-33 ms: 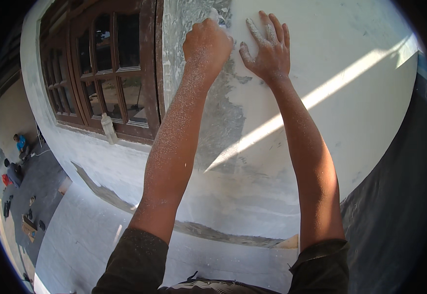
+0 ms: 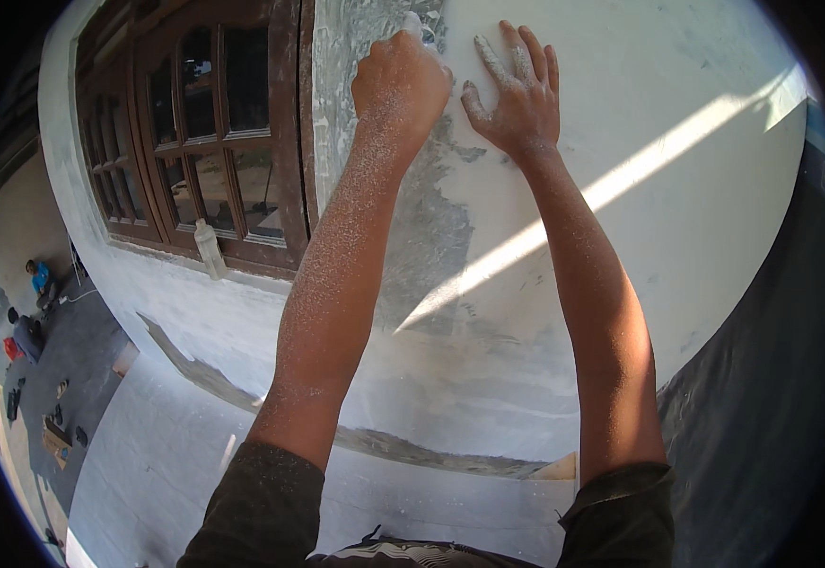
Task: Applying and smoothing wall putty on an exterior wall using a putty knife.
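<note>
My left hand [image 2: 399,83] is closed in a fist against the wall, beside the window frame. A whitish bit shows above its knuckles; whether that is a dusted finger or part of a held thing, I cannot tell. My right hand [image 2: 518,102] lies with spread fingers on the smooth pale part of the wall [image 2: 658,104], apart from the left. White powder coats its thumb and some fingers. Dust also speckles my left forearm. Between the hands runs the border of a rough grey patch [image 2: 427,213] and the paler coat.
A brown wooden window [image 2: 214,142] with glass panes is at the left. On its sill stands a pale bottle [image 2: 210,248]. A whitish ledge [image 2: 166,445] lies below the wall. Far left, two people sit on a dark floor near a cardboard box [image 2: 56,440].
</note>
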Motion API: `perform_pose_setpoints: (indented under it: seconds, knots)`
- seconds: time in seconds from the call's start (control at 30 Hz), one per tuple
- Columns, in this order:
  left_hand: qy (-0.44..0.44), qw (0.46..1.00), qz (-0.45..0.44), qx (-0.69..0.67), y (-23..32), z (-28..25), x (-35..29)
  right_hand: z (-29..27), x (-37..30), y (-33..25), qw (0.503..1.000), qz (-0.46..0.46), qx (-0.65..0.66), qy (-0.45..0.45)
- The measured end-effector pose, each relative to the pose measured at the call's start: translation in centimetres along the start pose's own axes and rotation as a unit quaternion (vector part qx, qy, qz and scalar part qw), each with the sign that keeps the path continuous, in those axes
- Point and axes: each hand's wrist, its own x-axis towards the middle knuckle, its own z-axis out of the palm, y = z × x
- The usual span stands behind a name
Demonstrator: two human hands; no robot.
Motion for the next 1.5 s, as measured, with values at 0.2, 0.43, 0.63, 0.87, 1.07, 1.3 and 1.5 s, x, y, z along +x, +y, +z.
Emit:
perform_pose_setpoints:
  seconds: [0.2, 0.43, 0.63, 0.87, 1.07, 1.3, 1.5]
  knots:
    - [0.025, 0.999, -0.009, -0.019, -1.3, 1.8, -2.5, 0.1, -0.2, 0.3, 1.0, -0.004, -0.015, 0.004]
    - [-0.01, 1.0, -0.009, 0.006, -1.1, -0.1, -0.2, 0.0, 0.1, -0.1, 1.0, -0.004, 0.006, 0.01]
    - [0.009, 1.0, -0.009, -0.005, -1.6, 0.4, 0.0, 0.2, -0.1, 0.1, 1.0, 0.009, 0.015, 0.002]
    - [-0.03, 0.999, -0.029, -0.001, -0.8, -0.3, -1.0, 0.4, -0.3, 0.2, 1.0, 0.003, -0.002, 0.005]
    - [-0.009, 1.0, -0.003, 0.002, -1.4, -0.7, 1.3, 0.3, 0.1, 0.0, 1.0, 0.003, -0.009, 0.0]
    - [-0.034, 0.999, -0.012, 0.01, -1.2, 0.1, -0.8, 0.1, -0.3, 0.3, 1.0, 0.008, -0.019, -0.014]
    - [-0.016, 0.999, 0.035, 0.017, -1.3, -0.5, 1.2, 0.1, 0.1, 0.0, 1.0, 0.007, -0.022, -0.009]
